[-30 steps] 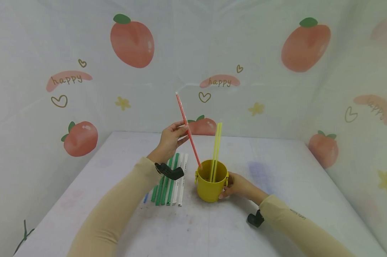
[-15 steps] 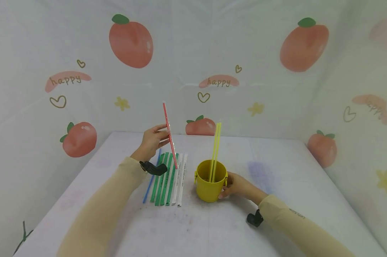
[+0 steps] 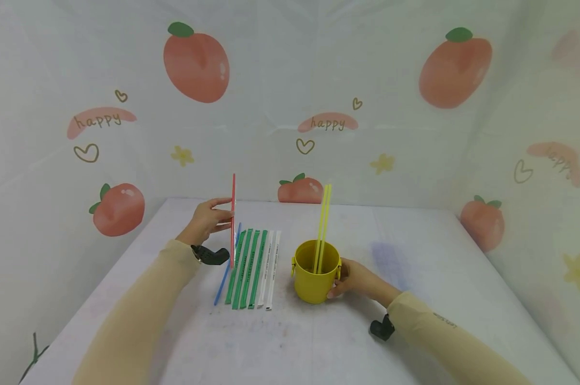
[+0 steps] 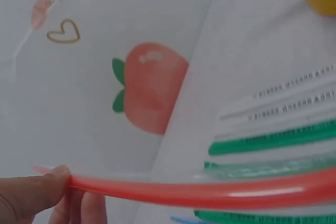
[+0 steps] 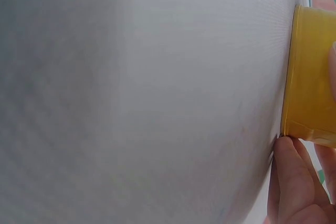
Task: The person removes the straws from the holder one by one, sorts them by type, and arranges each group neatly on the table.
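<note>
My left hand [image 3: 206, 220] pinches a red drinking straw [image 3: 233, 243] between thumb and fingers, upright above the table's left part. Clear film shows along the straw [image 4: 220, 194] in the left wrist view. Just below and beside it lie a blue straw [image 3: 221, 286], several green-wrapped straws [image 3: 245, 278] and two white-wrapped straws [image 3: 273, 275], side by side. My right hand [image 3: 359, 278] grips the right side of a small yellow bucket [image 3: 311, 289], thumb at the front; its fingers show against the bucket wall [image 5: 312, 72] in the right wrist view. Two yellow straws [image 3: 325, 224] stand in the bucket, leaning slightly.
All of it stands on a white-covered table [image 3: 290, 347]. Behind rises a white backdrop [image 3: 271, 69] printed with peaches and lettering. A faint blue-violet stain [image 3: 390, 262] marks the cloth right of the bucket.
My left hand has carried the red straw from over the bucket's rim leftward and lower, past the green straws, turning it from tilted to upright. The right hand and bucket have stayed put.
</note>
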Action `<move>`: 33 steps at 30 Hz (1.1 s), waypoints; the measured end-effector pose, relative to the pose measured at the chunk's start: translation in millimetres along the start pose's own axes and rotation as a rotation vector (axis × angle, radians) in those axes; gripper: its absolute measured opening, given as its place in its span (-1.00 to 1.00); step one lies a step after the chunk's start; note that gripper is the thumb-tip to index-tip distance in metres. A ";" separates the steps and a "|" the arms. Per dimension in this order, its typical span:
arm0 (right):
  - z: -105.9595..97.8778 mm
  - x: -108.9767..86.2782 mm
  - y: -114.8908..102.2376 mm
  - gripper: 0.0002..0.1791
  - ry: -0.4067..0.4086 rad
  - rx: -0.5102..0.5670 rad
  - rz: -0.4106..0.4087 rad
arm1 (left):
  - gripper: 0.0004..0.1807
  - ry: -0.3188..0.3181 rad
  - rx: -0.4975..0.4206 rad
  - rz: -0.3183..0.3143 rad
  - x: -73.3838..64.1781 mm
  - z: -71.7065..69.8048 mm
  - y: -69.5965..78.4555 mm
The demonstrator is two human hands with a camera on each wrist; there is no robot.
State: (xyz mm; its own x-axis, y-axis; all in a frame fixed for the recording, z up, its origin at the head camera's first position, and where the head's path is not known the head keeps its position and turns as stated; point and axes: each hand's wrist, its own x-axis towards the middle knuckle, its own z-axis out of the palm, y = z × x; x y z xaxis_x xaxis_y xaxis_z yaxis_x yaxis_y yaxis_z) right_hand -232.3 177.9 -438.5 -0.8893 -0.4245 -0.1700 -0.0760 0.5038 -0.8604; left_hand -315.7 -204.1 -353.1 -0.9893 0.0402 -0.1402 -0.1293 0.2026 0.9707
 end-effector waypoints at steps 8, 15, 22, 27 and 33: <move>-0.5 -0.3 1.1 -0.27 -0.006 0.011 -0.012 | -0.39 -0.015 0.143 -0.094 1.1 -9.8 -23.1; -0.5 0.9 3.4 -0.28 -0.010 0.020 -0.016 | -0.41 -0.006 0.213 -0.152 -0.3 -9.1 -43.3; 0.5 0.8 2.5 -0.26 0.001 -0.002 -0.005 | -0.44 -0.005 0.292 -0.177 -2.2 -8.5 -60.1; 0.7 1.1 2.1 -0.26 0.007 -0.014 0.009 | -0.43 -0.025 0.292 -0.195 -4.5 -8.9 -67.7; 0.2 1.4 2.5 -0.23 0.002 -0.011 -0.004 | -0.44 0.002 0.292 -0.243 -4.4 -7.1 -72.4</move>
State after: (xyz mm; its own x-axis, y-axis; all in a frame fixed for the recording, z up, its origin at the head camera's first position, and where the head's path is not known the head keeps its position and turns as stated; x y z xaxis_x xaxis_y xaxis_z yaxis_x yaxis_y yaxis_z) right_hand -233.6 178.5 -441.0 -0.8900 -0.4246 -0.1659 -0.0840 0.5104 -0.8558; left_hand -302.5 -226.0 -421.4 -0.9324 -0.0451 -0.3587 -0.3357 0.4764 0.8126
